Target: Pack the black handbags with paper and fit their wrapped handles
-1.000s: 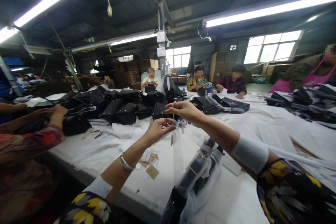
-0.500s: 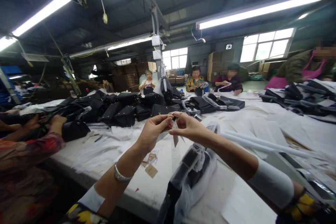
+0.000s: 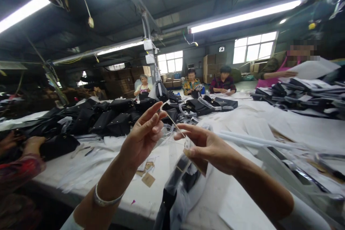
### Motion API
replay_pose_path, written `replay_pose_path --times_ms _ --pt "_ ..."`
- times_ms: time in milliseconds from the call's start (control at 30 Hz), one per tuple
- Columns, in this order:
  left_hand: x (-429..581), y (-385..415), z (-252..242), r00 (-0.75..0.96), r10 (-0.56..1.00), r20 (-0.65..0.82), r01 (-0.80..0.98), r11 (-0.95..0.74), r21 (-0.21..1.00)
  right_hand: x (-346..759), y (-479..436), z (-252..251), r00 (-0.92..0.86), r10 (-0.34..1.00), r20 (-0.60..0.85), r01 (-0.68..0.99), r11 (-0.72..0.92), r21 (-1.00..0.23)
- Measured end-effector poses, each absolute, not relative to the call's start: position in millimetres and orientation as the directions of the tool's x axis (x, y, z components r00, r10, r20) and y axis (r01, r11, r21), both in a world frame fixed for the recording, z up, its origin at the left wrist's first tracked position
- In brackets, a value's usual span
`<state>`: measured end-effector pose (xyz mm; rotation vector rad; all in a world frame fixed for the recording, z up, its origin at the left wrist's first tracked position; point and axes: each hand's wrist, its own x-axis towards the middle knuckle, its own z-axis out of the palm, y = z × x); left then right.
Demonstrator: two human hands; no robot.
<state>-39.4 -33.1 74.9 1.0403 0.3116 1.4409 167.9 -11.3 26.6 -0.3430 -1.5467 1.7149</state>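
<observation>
My left hand [image 3: 141,140] pinches the end of a thin pale string [image 3: 172,121] between thumb and fingertips. The string runs taut down to a brown and white hang tag [image 3: 199,163], which my right hand [image 3: 215,147] grips at its top with the thumb and fingers. Under my hands, a black bag [image 3: 167,201] partly wrapped in clear plastic lies on the white table [image 3: 134,196]. Several loose brown tags [image 3: 148,179] are on the table left of the bag.
Black bags [image 3: 118,124] are heaped along the far left, and another pile [image 3: 293,95] stands far right. A grey device [image 3: 285,172] sits at the right. A co-worker's hands [image 3: 33,145] handle bags at left. Other people sit across the table.
My hands have moved apart, drawing the string taut between them. The tag now sits in my right hand. The view has turned to the right, and a co-worker at right lifts a white sheet.
</observation>
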Motion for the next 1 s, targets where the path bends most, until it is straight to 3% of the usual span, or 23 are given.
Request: replay_pose_path --times_ms 200,333,433,500,700,900,1000 --pt "-12.3 -35.7 82.2 0.212 0.867 0.450 -0.509 -0.295 0.809 178.1 -16.3 -4.9 -0.650 0.732 0.202 -0.358 -0.060 -0.932" --pt "6.5 -36.3 78.8 0.285 0.876 0.388 -0.406 -0.257 0.877 186.9 -17.8 -18.4 -0.502 0.807 0.311 -0.233 0.220 -0.947" --pt "20.8 -38.1 75.4 0.331 0.882 0.335 -0.358 -0.211 0.910 187.3 -27.5 -18.3 -0.307 0.794 0.524 -0.200 0.485 -0.851" --pt "28.1 -39.8 73.2 0.347 0.886 0.309 -0.356 -0.181 0.917 183.4 -37.7 -18.3 -0.213 0.781 0.587 -0.229 0.545 -0.807" --pt "22.4 -44.4 50.0 0.331 0.915 0.230 -0.343 -0.110 0.933 181.2 -64.1 -34.6 -0.057 0.910 0.411 -0.406 0.355 -0.842" --pt "-1.6 -51.9 6.4 0.376 0.925 0.062 -0.180 0.007 0.984 192.1 -73.4 -55.3 -0.160 0.969 0.188 -0.557 0.068 -0.828" --pt "-15.2 -54.7 -1.4 0.336 0.940 0.058 -0.006 -0.060 0.998 194.8 -73.9 -69.9 -0.228 0.970 0.087 -0.546 -0.054 -0.836"
